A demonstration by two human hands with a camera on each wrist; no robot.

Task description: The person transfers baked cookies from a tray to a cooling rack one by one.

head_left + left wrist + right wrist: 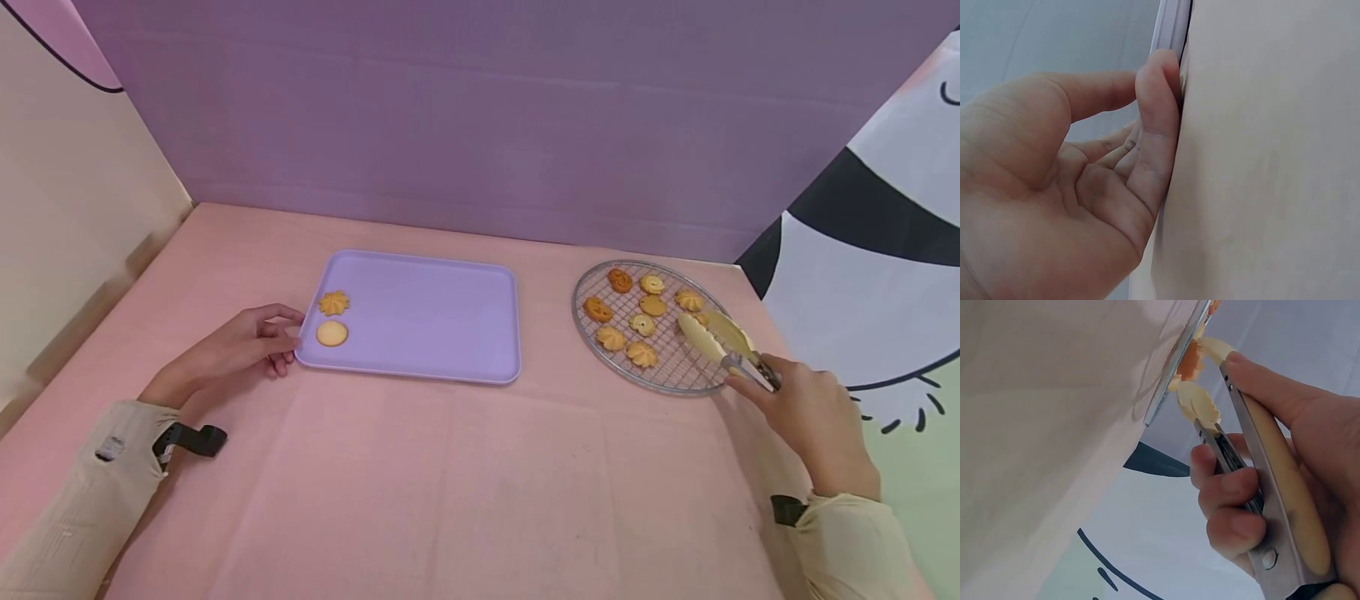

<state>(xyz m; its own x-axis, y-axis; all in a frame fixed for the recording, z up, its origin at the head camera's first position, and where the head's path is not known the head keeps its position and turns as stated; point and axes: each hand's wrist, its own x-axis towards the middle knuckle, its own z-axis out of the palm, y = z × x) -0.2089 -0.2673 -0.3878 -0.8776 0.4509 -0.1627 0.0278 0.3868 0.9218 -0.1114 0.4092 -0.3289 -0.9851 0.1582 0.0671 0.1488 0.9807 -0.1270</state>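
Note:
At the left end of a lilac tray (pixel 427 317), my left hand (pixel 232 343) holds the near corner with thumb and fingers at the rim; the wrist view shows bent fingers (pixel 1159 125) against that edge. My right hand (pixel 813 412) grips tongs (pixel 1254 456) with pale scalloped tips, fingers curled around the handles. The tongs' tips are spread over the right side of a round wire rack (pixel 678 385), one on each side of a partly hidden cookie (pixel 701 318). Whether they touch it I cannot tell. A flower-shaped cookie (pixel 334 302) and a round cookie (pixel 332 333) lie on the tray's left side.
Several other cookies lie on the rack, among them a brown pretzel-shaped cookie (pixel 597 309) and a swirl cookie (pixel 642 324). Pink cloth (pixel 480 467) covers the table. A purple backdrop (pixel 480 125) stands behind, with panels at both sides.

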